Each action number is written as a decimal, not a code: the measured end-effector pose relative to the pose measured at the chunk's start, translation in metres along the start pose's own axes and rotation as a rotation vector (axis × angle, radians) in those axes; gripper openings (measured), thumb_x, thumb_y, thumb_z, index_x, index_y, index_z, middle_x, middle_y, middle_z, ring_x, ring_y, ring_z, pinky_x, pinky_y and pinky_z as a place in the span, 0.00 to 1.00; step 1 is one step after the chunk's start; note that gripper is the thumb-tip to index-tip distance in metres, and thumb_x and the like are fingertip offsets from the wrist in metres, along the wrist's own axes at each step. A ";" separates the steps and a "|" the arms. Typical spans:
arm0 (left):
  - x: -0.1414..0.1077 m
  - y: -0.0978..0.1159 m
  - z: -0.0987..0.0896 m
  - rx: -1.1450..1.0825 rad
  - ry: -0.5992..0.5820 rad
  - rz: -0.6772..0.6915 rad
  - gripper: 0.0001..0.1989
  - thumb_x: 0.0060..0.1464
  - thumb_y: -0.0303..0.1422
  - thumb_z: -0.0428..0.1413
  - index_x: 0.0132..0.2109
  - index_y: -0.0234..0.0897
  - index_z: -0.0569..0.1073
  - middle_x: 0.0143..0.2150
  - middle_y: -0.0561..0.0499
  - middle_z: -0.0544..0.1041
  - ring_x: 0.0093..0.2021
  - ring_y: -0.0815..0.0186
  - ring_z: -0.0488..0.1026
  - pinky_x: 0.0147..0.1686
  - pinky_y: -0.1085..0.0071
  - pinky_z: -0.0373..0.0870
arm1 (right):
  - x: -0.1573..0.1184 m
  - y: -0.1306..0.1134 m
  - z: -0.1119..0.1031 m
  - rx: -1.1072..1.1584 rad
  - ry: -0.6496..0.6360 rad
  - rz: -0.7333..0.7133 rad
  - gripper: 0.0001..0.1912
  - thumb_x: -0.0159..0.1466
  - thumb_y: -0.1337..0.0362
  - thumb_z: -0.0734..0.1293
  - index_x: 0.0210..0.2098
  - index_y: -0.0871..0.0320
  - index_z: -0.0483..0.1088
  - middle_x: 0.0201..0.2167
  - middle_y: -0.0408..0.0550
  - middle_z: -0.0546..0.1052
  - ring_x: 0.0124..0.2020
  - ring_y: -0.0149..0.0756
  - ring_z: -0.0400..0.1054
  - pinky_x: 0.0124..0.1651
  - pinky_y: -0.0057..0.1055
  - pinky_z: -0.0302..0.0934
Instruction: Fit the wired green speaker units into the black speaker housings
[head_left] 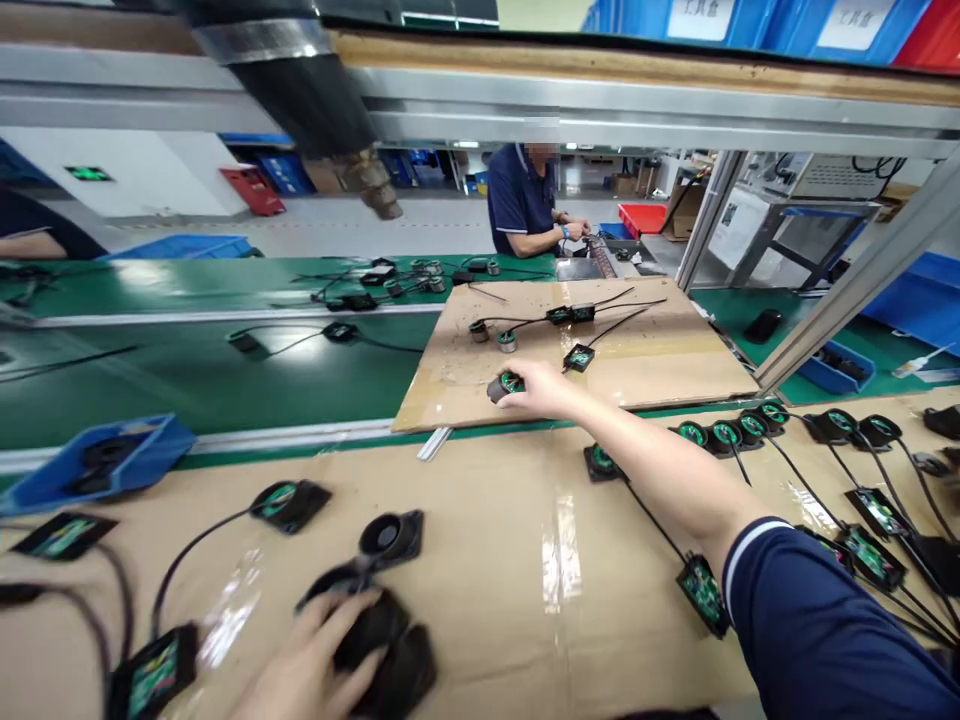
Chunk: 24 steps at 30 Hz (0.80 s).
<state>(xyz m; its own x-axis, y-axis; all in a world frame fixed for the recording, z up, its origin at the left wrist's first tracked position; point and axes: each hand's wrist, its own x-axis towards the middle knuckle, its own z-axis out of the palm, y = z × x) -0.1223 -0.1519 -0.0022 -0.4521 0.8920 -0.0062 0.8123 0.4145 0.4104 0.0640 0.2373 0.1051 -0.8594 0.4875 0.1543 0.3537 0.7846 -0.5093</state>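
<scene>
My right hand [536, 388] reaches out over the far cardboard sheet. Its thumb and fingers are closed around a small round motor part [507, 387] with a green circuit face. Low in the picture, my left hand [319, 650] is curled over a cluster of black fan housings [401, 660], slightly blurred by motion. One more black fan housing [391, 537] stands just beyond that cluster. Near my right forearm lies a square fan part [601, 462], wired to a green circuit board [703, 592].
Left sits a blue bin [105, 462] of black parts, near a wired fan unit [289, 503]. A row of round green-faced parts [726, 436] lies right. A metal beam [600, 105] crosses overhead. A co-worker [519, 205] works across the green conveyor [330, 385].
</scene>
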 end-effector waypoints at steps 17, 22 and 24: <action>-0.091 0.070 0.041 -0.282 0.453 0.179 0.26 0.63 0.39 0.57 0.64 0.37 0.62 0.58 0.37 0.70 0.61 0.52 0.68 0.63 0.52 0.68 | -0.214 -0.108 0.095 -0.283 -0.355 0.122 0.13 0.61 0.64 0.72 0.44 0.63 0.75 0.42 0.62 0.78 0.43 0.54 0.75 0.46 0.43 0.69; -0.078 0.079 0.063 -0.361 0.371 0.197 0.34 0.62 0.34 0.56 0.71 0.36 0.52 0.65 0.37 0.66 0.67 0.52 0.64 0.67 0.50 0.64 | -0.227 -0.089 0.093 -0.056 -0.319 -0.033 0.34 0.60 0.68 0.72 0.64 0.61 0.63 0.57 0.61 0.73 0.56 0.50 0.70 0.59 0.43 0.65; -0.066 0.084 0.068 -0.406 0.349 0.191 0.32 0.62 0.32 0.55 0.70 0.35 0.55 0.64 0.37 0.67 0.66 0.53 0.65 0.66 0.52 0.64 | -0.234 -0.082 0.089 0.020 -0.288 -0.045 0.29 0.60 0.70 0.70 0.61 0.60 0.67 0.57 0.58 0.74 0.57 0.48 0.70 0.61 0.42 0.63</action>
<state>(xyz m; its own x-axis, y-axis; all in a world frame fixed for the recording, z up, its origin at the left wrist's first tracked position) 0.0007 -0.1640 -0.0290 -0.4624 0.8031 0.3759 0.7156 0.0876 0.6930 0.2035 0.0244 0.0354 -0.9445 0.3214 -0.0677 0.3077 0.7940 -0.5243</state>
